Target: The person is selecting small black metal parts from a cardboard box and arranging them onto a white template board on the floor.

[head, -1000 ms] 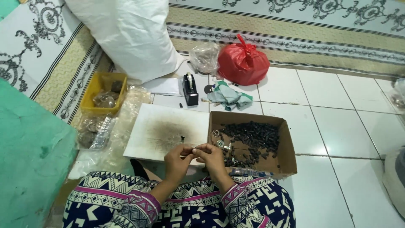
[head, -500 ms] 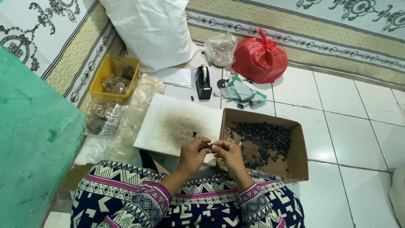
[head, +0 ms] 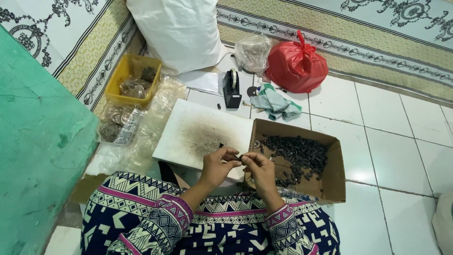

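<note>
Little had shifted since half a second before, both hands staying together: left hand (head: 218,164) and right hand (head: 257,166) pinched one small black part (head: 240,156) between fingertips, best kept steady over the white board (head: 198,134), beside the cardboard box (head: 332,182) holding loose black parts (head: 296,152).

From my remote seat I see a garment (head: 212,222) printed all over with geometric shapes: dark navy and cream zigzags, triangles and stepped blocks. Magenta bands cross it, one over the lap and one ringing each sleeve cuff. The sleeves (head: 172,215) are long and end at the wrists, leaving both hands (head: 238,165) bare, with no gloves.
</note>
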